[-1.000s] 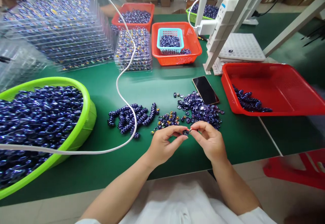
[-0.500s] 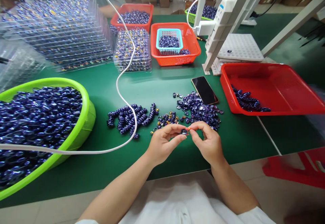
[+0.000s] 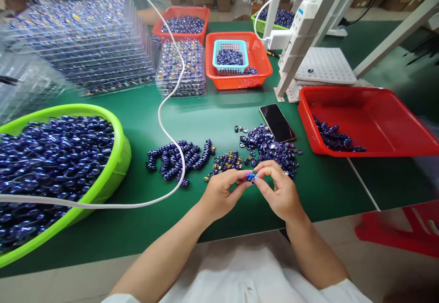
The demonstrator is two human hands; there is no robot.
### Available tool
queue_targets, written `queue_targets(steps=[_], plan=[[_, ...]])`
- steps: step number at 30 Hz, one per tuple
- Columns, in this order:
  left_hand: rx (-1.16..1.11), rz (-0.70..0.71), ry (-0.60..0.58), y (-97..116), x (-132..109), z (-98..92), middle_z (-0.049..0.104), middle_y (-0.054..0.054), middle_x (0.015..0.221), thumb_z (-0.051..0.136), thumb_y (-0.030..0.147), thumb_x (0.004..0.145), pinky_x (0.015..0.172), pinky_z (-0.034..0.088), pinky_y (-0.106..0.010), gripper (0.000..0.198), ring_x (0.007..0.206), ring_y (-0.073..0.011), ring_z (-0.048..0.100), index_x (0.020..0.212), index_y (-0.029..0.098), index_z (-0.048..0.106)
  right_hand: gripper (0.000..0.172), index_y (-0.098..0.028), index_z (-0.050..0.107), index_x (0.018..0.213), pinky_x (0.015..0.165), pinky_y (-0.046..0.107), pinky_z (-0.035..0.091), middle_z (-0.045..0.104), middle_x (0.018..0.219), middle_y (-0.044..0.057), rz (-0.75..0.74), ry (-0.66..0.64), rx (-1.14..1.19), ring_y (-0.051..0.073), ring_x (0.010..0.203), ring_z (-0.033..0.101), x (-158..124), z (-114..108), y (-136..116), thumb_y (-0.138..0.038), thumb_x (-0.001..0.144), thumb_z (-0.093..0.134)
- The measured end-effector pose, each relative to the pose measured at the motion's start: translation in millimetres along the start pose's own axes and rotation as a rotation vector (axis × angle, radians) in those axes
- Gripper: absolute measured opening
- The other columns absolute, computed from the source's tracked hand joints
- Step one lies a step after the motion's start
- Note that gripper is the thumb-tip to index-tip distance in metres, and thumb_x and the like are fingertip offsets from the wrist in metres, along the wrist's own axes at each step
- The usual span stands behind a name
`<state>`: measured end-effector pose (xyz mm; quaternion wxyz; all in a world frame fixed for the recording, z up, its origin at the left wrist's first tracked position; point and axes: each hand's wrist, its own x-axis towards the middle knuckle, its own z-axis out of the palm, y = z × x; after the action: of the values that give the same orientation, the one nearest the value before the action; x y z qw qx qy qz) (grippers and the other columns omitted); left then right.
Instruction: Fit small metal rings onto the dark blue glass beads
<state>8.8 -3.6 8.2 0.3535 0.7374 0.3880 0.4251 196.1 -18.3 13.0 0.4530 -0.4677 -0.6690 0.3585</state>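
My left hand [image 3: 222,192] and my right hand [image 3: 279,191] meet above the near part of the table. Thumb and fingertips of both pinch one small shiny ring-like piece [image 3: 251,177], which glows bright blue; the fingers partly cover it. Just beyond my right hand lies a loose heap of small dark-blue round pieces [image 3: 267,143]. A smaller pile of blue-and-gold pieces [image 3: 226,160] is by my left fingers. Left of that, stacked dark-blue pieces [image 3: 174,159] lie in rows.
A white cable [image 3: 159,110] loops across the green table [image 3: 219,108]. At left stands a green basket [image 3: 122,149] full of blue pieces; at right, a red tray [image 3: 373,120]. A phone [image 3: 277,122] touches the heap. Clear trays [image 3: 113,46] and red baskets [image 3: 264,78] stand behind.
The ring-like piece between my fingertips now glows blue; before, it was dark with a reddish glow at my fingertips. My hands have drawn slightly closer around it.
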Motion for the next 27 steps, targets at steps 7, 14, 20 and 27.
queue_targets(steps=[7, 14, 20, 27], plan=[[0.069, 0.142, -0.051, -5.5, 1.5, -1.7, 0.073, -0.005, 0.081, 0.064, 0.016, 0.089, 0.064, 0.054, -0.026, 0.022, 0.07, -0.0147, 0.068, 0.11, 0.017, 0.068, 0.007, -0.023, 0.061, 0.085, 0.093, 0.036, 0.045, 0.06, 0.102, 0.005, 0.059, -0.031, 0.001, 0.02, 0.102, 0.059, 1.2, 0.9, 0.1, -0.019, 0.09, 0.059], [0.043, 0.111, -0.069, -4.7, 1.8, -1.7, 0.074, -0.006, 0.084, 0.059, 0.016, 0.092, 0.067, 0.054, -0.027, 0.027, 0.073, -0.0159, 0.068, 0.117, 0.02, 0.067, 0.008, -0.022, 0.061, 0.082, 0.091, 0.035, 0.047, 0.062, 0.099, 0.004, 0.108, -0.043, 0.09, 0.02, 0.097, 0.06, 0.8, 0.1, 2.2, -0.022, 0.09, 0.06], [0.061, 0.049, -0.104, -2.2, 1.9, -2.4, 0.076, -0.007, 0.088, 0.058, 0.019, 0.092, 0.068, 0.053, -0.027, 0.026, 0.076, -0.0169, 0.069, 0.116, 0.022, 0.069, 0.008, -0.022, 0.062, 0.082, 0.091, 0.037, 0.048, 0.063, 0.097, 0.005, 0.119, -0.064, 0.091, 0.021, 0.098, 0.061, 2.0, 0.0, 1.2, -0.023, 0.09, 0.06], [0.054, -0.024, -0.084, -1.4, 1.8, -1.9, 0.077, -0.006, 0.084, 0.063, 0.021, 0.089, 0.066, 0.053, -0.026, 0.019, 0.072, -0.017, 0.07, 0.105, 0.021, 0.073, 0.01, -0.022, 0.06, 0.08, 0.092, 0.036, 0.047, 0.063, 0.097, 0.004, 0.157, -0.063, 0.126, 0.02, 0.097, 0.061, 1.2, 2.1, 4.4, -0.023, 0.089, 0.061]])
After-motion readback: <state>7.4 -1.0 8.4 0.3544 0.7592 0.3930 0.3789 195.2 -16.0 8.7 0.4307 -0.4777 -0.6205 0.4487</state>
